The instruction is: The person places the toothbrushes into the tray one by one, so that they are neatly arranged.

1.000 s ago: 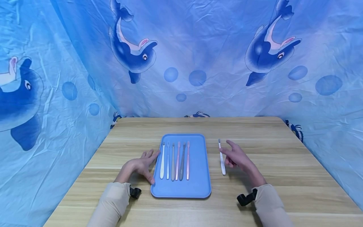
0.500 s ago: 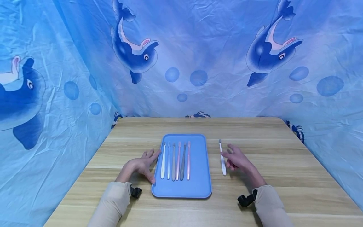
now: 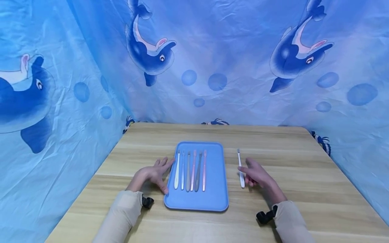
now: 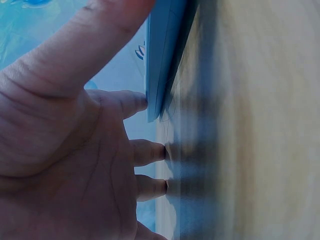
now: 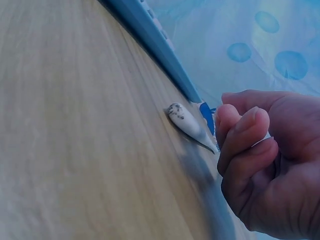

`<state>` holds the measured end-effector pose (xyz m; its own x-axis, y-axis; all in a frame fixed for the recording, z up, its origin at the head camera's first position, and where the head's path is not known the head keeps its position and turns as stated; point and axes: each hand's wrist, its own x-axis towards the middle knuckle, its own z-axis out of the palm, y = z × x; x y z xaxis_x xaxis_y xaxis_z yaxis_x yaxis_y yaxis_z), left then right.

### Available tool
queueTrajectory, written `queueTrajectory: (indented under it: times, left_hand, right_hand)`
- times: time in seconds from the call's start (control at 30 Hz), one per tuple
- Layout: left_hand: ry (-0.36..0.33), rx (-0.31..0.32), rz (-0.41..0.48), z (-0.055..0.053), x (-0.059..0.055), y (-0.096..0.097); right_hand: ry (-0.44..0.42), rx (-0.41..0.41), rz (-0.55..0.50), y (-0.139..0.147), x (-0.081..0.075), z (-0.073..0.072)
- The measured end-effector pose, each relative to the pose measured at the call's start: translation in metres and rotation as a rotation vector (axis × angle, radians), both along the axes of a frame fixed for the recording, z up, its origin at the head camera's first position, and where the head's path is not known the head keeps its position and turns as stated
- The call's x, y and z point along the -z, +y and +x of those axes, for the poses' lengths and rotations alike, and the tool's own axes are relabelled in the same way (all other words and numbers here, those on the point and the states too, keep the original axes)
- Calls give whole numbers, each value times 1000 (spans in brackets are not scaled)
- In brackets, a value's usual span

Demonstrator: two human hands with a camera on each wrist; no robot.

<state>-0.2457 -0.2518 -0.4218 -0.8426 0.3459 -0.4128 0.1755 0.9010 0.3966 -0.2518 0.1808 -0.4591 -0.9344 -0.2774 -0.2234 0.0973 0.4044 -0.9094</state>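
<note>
On the wooden table, the white toothbrush (image 3: 241,181) lies beside the tray. My right hand (image 3: 256,173) is at its right, with one fingertip over the handle; contact is uncertain. In the right wrist view several fingers (image 5: 245,167) are bent, and the toothbrush's handle end (image 5: 185,119) lies on the table beyond them. A blue tray (image 3: 197,201) carries several toothbrushes side by side: white (image 3: 177,173), light blue (image 3: 182,175), grey ones (image 3: 188,177) and pink ones (image 3: 204,172). Fingers spread, my left hand (image 3: 155,173) touches the tray's left edge.
The wooden table (image 3: 267,138) reaches back to a blue curtain (image 3: 243,104) printed with dolphins. Bare wood lies between the tray and the loose toothbrush. A black wrist camera (image 3: 264,217) sits below the right sleeve cuff.
My right hand has slid slightly nearer along the white toothbrush, which stays in place. The left hand keeps its place at the tray. The head view has shifted a little.
</note>
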Motion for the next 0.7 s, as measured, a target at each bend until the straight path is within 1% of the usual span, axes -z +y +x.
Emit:
queueTrajectory:
  times: [0.2,0.3,0.47,0.7]
  left_hand:
    - [-6,-1,-2,-1,1,0]
    - [-11,1,-2,-1,0,2]
    - [-9,0,-6,0,1,2]
    - [-7,4,-5,-1,0,2]
  right_hand:
    - [-4,-2,41,-3,0,3]
    - [-27,21,57,-2,1,4]
    - [-54,44,74,-2,4,3]
    - [-68,64,80,-2,5,1]
